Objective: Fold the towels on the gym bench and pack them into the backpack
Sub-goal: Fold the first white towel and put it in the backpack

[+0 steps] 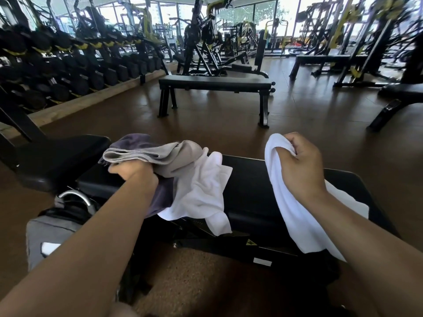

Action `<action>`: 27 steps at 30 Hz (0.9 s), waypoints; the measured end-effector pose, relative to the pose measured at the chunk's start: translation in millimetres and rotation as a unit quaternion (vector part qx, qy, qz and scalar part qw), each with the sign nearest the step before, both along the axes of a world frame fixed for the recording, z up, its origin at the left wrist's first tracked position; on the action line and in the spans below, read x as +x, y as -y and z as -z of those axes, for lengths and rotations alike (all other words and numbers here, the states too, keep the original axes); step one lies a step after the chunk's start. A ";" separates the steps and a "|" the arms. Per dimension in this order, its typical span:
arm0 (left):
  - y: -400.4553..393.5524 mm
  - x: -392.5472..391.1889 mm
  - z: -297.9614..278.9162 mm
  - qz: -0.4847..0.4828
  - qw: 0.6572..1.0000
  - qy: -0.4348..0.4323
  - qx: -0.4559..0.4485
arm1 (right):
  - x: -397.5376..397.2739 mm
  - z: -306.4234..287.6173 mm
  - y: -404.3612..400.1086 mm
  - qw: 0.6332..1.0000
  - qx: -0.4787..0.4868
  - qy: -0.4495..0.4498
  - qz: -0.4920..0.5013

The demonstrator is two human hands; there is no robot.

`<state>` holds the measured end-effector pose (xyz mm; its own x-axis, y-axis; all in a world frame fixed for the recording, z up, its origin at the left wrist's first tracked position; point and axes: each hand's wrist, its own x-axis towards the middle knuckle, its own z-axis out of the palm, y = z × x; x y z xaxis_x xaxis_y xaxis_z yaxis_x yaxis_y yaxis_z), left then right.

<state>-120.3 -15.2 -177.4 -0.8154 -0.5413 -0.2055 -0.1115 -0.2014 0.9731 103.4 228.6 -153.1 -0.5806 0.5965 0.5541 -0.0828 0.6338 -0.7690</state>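
Observation:
A black padded gym bench runs across in front of me. My left hand grips a bundle of towels at the bench's left end: a light grey towel on top, a dark purple-grey towel beneath. A crumpled white towel lies beside them and hangs over the bench's near edge. My right hand grips the top of a second white towel, lifted above the bench and draping down under my forearm. A grey backpack stands on the floor at lower left, partly behind my left arm.
Another flat bench stands on the brown floor straight ahead. A dumbbell rack lines the left wall. Weight machines and racks fill the back and right. The bench's black seat pad extends at the left.

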 end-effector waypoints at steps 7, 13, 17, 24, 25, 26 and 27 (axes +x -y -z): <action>0.6 37.0 -15.2 0.031 0.957 -0.228 -0.177 | -4.8 -14.1 11.0 0.994 0.052 0.094 -0.009; -55.8 115.5 -31.6 0.516 0.785 -0.271 -0.210 | 2.2 -30.1 26.6 0.990 -0.013 0.129 -0.060; -90.1 164.2 -15.2 0.650 0.695 -0.196 -0.237 | 9.1 -40.3 29.7 0.990 -0.054 0.097 -0.084; -82.7 176.7 -41.8 0.670 0.709 -0.125 -0.181 | 47.1 -85.3 -2.1 0.967 -0.112 0.142 -0.179; -76.3 174.5 -49.7 0.685 0.696 -0.111 -0.184 | 57.3 -94.1 -9.5 0.957 -0.111 0.175 -0.202; -68.1 173.4 -58.0 0.702 0.685 -0.090 -0.174 | 68.8 -102.1 -17.0 0.943 -0.104 0.215 -0.230; -59.5 171.8 -65.3 0.717 0.673 -0.069 -0.167 | 81.1 -109.7 -23.8 0.923 -0.093 0.264 -0.265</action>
